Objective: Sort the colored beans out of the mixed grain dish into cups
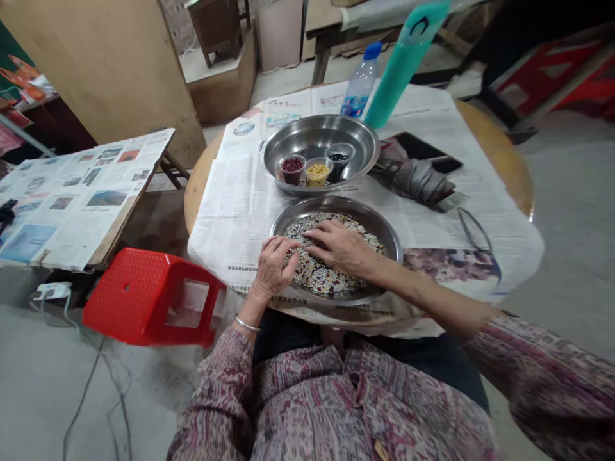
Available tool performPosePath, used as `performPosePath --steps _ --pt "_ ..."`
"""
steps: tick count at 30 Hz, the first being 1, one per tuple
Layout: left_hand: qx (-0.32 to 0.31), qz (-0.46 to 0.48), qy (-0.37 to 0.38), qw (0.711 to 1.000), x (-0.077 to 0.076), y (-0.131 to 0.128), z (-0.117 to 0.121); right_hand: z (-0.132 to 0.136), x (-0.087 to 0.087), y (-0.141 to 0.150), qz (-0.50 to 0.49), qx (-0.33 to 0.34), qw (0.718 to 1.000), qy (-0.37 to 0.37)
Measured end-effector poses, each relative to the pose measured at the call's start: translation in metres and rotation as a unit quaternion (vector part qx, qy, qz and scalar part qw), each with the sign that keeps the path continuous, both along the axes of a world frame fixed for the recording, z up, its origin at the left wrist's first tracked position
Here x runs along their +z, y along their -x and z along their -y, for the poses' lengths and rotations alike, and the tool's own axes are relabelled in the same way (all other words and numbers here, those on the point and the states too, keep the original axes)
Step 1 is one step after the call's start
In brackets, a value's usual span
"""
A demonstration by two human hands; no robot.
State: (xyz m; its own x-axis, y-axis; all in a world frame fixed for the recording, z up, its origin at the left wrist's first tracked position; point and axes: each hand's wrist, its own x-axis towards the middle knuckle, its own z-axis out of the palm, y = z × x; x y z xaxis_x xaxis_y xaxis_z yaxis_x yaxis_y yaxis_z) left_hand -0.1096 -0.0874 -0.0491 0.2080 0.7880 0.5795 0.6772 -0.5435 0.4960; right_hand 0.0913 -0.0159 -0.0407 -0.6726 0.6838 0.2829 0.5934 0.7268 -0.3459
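Note:
A shallow metal basin [394,246] stands at the table's near edge, holding a layer of mixed grains and beans [327,282], mostly pale with dark, red and yellow bits. My right hand [346,248] lies over the middle of this mix, fingers stretched out and apart, tips touching it. At the basin's left rim is my left hand [275,266], a bangle on its wrist. Its fingers bend over the rim, thumb held apart from them; the tips reach the mix at its left side. I see nothing gripped in either hand.
Behind stands a second metal basin [269,157] with cups of red beans [292,168], yellow kernels [317,174] and black beans [339,165]. Beyond are a water bottle [358,86] and teal bottle [403,67]. A folded umbrella [418,179] lies right, a red stool [129,294] left.

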Motion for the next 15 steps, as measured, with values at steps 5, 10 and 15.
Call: performPosePath --steps 5,10,15 --pt "0.005 0.027 -0.003 1.0 -0.001 -0.001 0.0 0.035 0.01 0.001 -0.022 0.164 0.985 0.041" --pt "0.01 0.031 -0.004 0.999 -0.002 -0.001 0.0 0.038 0.009 0.006 0.012 0.198 0.98 -0.027" --pt "0.01 0.038 0.007 0.999 -0.001 -0.001 0.0 0.001 0.004 -0.018 0.028 0.021 0.998 -0.053"
